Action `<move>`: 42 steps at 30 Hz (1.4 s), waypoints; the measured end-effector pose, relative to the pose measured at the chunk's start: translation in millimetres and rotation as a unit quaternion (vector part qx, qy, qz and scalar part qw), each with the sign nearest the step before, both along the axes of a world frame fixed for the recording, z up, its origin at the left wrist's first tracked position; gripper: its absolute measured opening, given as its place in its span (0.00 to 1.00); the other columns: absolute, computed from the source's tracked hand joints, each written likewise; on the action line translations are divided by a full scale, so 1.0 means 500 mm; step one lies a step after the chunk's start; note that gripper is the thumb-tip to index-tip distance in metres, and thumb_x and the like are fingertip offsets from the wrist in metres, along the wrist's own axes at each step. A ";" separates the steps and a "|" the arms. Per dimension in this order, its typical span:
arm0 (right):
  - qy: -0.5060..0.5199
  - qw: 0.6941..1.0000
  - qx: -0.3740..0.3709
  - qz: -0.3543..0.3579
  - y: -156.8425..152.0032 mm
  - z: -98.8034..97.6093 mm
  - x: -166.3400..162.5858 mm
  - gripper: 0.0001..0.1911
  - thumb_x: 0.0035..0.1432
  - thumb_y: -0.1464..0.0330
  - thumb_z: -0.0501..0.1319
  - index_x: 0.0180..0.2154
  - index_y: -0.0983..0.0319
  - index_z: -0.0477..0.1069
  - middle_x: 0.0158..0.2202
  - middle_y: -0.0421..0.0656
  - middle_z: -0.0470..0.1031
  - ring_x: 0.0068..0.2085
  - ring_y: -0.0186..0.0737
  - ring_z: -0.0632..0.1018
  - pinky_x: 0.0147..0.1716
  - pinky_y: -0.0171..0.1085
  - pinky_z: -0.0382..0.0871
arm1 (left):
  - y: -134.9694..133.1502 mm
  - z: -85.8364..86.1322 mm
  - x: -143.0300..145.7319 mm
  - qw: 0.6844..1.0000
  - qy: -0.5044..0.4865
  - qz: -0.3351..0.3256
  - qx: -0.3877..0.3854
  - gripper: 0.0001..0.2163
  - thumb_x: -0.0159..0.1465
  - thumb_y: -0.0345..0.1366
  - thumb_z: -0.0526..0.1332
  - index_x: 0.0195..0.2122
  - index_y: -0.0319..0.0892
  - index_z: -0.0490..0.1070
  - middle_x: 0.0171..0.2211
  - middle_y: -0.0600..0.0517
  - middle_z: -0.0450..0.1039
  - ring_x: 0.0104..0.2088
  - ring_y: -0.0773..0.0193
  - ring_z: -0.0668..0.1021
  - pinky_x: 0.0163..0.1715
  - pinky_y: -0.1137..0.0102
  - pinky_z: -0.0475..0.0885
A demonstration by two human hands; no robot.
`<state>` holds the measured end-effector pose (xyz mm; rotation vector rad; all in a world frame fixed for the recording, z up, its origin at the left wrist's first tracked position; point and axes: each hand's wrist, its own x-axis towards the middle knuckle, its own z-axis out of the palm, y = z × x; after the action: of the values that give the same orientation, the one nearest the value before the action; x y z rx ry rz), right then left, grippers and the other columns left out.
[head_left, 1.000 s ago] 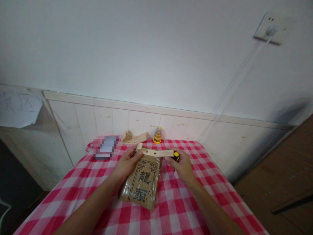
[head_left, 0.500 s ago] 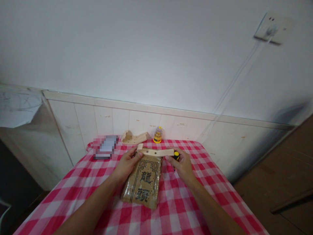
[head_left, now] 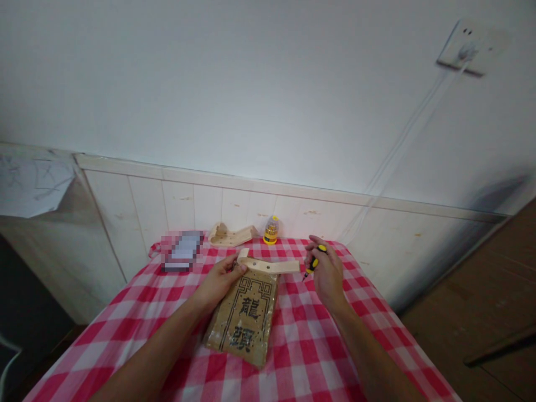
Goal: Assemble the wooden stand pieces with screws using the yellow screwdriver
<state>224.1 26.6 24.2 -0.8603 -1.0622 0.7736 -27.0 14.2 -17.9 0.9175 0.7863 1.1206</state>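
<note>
My left hand [head_left: 223, 281] is closed on the left end of a pale wooden piece [head_left: 274, 267] with two dark holes or screw heads in it. That piece lies across the top edge of a brown, plastic-wrapped block [head_left: 247, 312] printed with black characters and a border. To the right, my right hand [head_left: 328, 273] grips a yellow-and-black screwdriver [head_left: 317, 258], its tip pointing down and left. The tip is close to the wooden piece's right end, apart from it.
A second wooden piece [head_left: 230, 237] lies by the wall, beside a yellow-based bit case [head_left: 271, 230]. A pixelated phone-like object [head_left: 183, 251] is at the table's back left. A red-and-white checked cloth [head_left: 310, 357] covers the table. A socket with a plug [head_left: 467, 53] is on the wall.
My right hand has let go of the wooden piece's right end and moved right, turning the screwdriver tip-down. My left hand keeps its hold; the brown block has tilted slightly.
</note>
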 end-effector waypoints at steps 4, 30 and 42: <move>0.039 0.999 -0.006 0.024 0.007 0.014 0.007 0.18 0.55 0.60 0.72 0.46 0.58 0.76 0.38 0.41 0.79 0.34 0.36 0.78 0.35 0.39 0.74 | -0.009 -0.016 0.008 0.991 0.003 -0.132 0.002 0.19 0.56 0.44 0.76 0.44 0.39 0.80 0.38 0.43 0.84 0.34 0.57 0.84 0.37 0.65 0.77; -0.123 0.959 -0.041 0.252 -0.042 0.006 -0.042 0.14 0.59 0.59 0.72 0.45 0.56 0.80 0.43 0.44 0.81 0.42 0.41 0.82 0.45 0.42 0.78 | -0.012 -0.021 0.021 0.976 0.028 -0.212 0.043 0.16 0.58 0.45 0.74 0.43 0.42 0.82 0.40 0.45 0.84 0.35 0.57 0.83 0.39 0.67 0.75; -0.155 0.966 -0.011 0.205 -0.037 0.021 -0.019 0.19 0.56 0.63 0.73 0.50 0.55 0.80 0.43 0.44 0.83 0.45 0.42 0.82 0.47 0.43 0.78 | -0.014 -0.013 0.024 0.977 0.033 -0.204 0.042 0.16 0.56 0.45 0.75 0.41 0.43 0.83 0.39 0.45 0.84 0.34 0.57 0.83 0.39 0.67 0.76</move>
<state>214.6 7.9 34.9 -0.8059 -1.5431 1.0161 -14.9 6.9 -24.5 1.1322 0.5712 0.7695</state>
